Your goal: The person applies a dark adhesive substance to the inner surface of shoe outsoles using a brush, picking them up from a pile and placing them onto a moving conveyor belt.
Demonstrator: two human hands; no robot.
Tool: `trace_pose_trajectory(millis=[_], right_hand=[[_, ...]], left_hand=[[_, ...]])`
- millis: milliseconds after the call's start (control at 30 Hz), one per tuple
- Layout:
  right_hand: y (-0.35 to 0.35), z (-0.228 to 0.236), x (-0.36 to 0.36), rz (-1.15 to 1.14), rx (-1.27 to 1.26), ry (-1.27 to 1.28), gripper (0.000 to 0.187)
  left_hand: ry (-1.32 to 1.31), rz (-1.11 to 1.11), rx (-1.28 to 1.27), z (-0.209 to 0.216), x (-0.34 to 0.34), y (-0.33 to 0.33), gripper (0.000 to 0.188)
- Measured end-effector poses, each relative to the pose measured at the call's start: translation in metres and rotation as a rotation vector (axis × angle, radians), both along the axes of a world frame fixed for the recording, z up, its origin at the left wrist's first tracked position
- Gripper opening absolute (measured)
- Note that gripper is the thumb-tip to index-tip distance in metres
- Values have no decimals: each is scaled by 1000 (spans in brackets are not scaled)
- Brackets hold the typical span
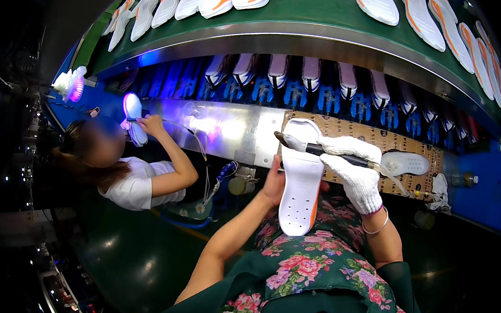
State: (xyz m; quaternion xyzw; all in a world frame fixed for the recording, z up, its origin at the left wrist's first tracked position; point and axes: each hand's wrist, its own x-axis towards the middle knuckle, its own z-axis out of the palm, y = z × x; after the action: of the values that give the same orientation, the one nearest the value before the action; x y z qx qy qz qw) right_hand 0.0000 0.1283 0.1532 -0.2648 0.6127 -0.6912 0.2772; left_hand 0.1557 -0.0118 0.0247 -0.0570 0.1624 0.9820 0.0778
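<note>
My bare left hand (273, 183) grips a white shoe sole (298, 199) by its left edge. The sole has small holes in its lower half and an orange strip along the right side. On my right hand (353, 171) is a white knitted glove, its fingers closed round the dark handle of a brush (345, 157). A pale tube runs from the handle's right end. The brush's tip points left, over the sole's upper end. Just beyond lies a rounded white part (302, 130); I cannot tell whether it belongs to the same sole.
Cardboard (344, 128) covers the bench, with another white sole (406, 163) at right. A bottle (470, 179) and white cloth (440, 188) stand farther right. Above, shoe uppers (311, 74) hang in a row below a green conveyor (316, 14) carrying soles. At left, a co-worker (152, 176) holds a sole.
</note>
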Motion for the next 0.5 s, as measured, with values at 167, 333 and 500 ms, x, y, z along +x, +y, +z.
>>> trace_pose_trajectory(millis=[167, 333, 500], right_hand=[[7, 1, -4, -78, 57, 221, 17], [-2, 4, -16, -118, -93, 598, 22], [4, -5, -28, -139, -94, 746, 30]], left_hand=[[-163, 86, 191, 30, -18, 23, 125], [32, 267, 320, 51, -45, 19, 115], [-85, 380, -97, 50, -58, 38, 101]])
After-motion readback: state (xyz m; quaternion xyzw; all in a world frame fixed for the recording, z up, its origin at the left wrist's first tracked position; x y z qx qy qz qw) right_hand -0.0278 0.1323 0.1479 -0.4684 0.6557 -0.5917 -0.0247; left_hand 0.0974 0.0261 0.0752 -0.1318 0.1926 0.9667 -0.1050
